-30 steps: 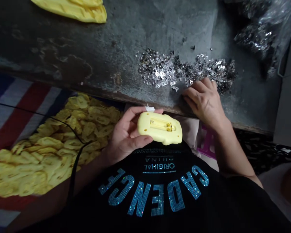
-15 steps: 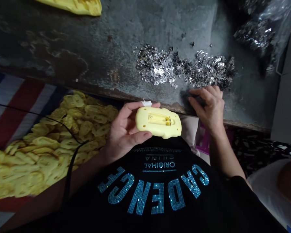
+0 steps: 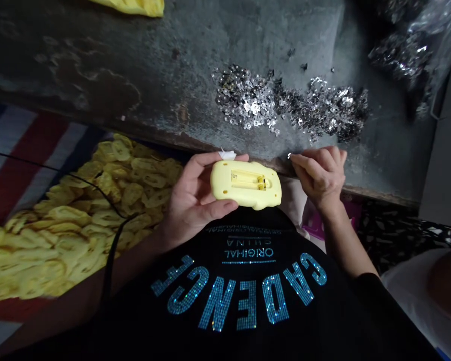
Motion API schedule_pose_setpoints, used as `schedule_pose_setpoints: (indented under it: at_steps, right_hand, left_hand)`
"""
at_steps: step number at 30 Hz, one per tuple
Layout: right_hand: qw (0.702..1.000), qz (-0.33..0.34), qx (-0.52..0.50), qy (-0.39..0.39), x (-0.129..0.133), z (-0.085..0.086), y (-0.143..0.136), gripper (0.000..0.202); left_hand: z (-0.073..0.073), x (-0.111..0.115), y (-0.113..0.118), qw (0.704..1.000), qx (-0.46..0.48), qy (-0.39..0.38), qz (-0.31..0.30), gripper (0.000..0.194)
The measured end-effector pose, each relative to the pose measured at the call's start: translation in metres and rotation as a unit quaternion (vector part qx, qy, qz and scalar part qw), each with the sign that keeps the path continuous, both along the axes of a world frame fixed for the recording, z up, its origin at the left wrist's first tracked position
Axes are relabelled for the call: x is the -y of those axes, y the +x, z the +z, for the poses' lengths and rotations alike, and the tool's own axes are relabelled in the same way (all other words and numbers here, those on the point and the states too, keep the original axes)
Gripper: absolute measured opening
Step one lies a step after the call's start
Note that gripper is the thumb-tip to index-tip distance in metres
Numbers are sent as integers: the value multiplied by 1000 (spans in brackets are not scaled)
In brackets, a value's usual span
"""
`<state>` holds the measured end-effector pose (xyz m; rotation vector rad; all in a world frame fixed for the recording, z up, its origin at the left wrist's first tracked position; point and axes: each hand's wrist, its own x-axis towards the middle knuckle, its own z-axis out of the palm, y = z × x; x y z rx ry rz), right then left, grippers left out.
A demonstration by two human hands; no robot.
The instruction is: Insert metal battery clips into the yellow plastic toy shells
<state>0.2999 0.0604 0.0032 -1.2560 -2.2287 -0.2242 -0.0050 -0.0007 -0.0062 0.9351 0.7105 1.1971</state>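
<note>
My left hand (image 3: 195, 198) grips a pale yellow plastic shell (image 3: 244, 198) by its left end, fingers behind and thumb at the lower edge. The shell's long battery recess faces up, with small holes near its corners. A bit of white wrap (image 3: 227, 155) sits on a finger of that hand. My right hand (image 3: 319, 173) is closed in a pinch at the table edge, to the right of the shell and apart from it. A small shiny metal contact piece (image 3: 289, 156) sticks out from its fingertips.
Two joined heaps of metal contact pieces (image 3: 248, 98) lie on the worn grey table (image 3: 154, 75). Clear plastic bags (image 3: 409, 55) of more pieces stand at the far right. Many yellow shells (image 3: 71, 225) are piled on a striped sheet (image 3: 33, 165) at left. Another person's leg (image 3: 409, 286) shows at lower right.
My right hand has drawn back from the heap toward the table edge, its fingers now pinching a small metal contact piece. My left hand and the shell have barely moved.
</note>
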Motion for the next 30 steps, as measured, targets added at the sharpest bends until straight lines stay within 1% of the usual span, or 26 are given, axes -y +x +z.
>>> schedule_pose_setpoints:
  at_steps: [2, 4, 7, 9, 11, 13, 14, 16, 18, 20, 23, 25, 27, 30]
  right_hand:
    - [998, -1, -59, -26, -1, 3, 2, 8]
    - [993, -2, -96, -63, -6, 7, 3, 10]
    - [990, 2, -83, -117, -15, 9, 3, 16]
    - [988, 1, -74, -138, -19, 9, 2, 14]
    - [985, 8, -91, -145, -19, 13, -1, 12]
    - [975, 37, -137, -170, -13, 21, -5, 12]
    - [965, 59, -168, -192, -8, 28, -8, 12]
    - [936, 113, -226, -245, 2, 43, -14, 8]
    - [914, 152, -252, -279, 13, 58, -20, 4]
    - [915, 168, -237, -282, 21, 71, -25, 10]
    - [937, 170, -185, -242, 29, 82, -29, 11]
    - [949, 174, -152, -214, 34, 85, -30, 12]
    - [959, 177, -119, -188, 38, 88, -31, 13]
    - [970, 170, -71, -161, 45, 93, -33, 15]
  left_hand:
    - [-2, -1, 0, 1000, -2, 8, -2, 72]
    - [-3, -2, 2, 1000, 11, 18, -3, 73]
    - [-1, -2, 5, 999, 33, 29, 3, 74]
    - [0, -2, 6, 999, 33, 24, 9, 74]
    - [1, -2, 7, 999, 25, 21, 17, 76]
    - [0, -2, 7, 999, 9, 33, 17, 79]
    - [-1, -2, 7, 999, -2, 48, 13, 81]
    - [-3, -2, 7, 995, -25, 95, 6, 86]
    - [-5, -2, 8, 988, -41, 148, 16, 91]
    - [-6, -1, 11, 979, -57, 192, 32, 95]
    - [-8, 0, 14, 958, -82, 272, 45, 106]
    - [-9, 3, 16, 946, -100, 303, 63, 110]
    - [-9, 6, 16, 942, -119, 305, 77, 107]
    - [-6, 10, 15, 937, -137, 313, 77, 105]
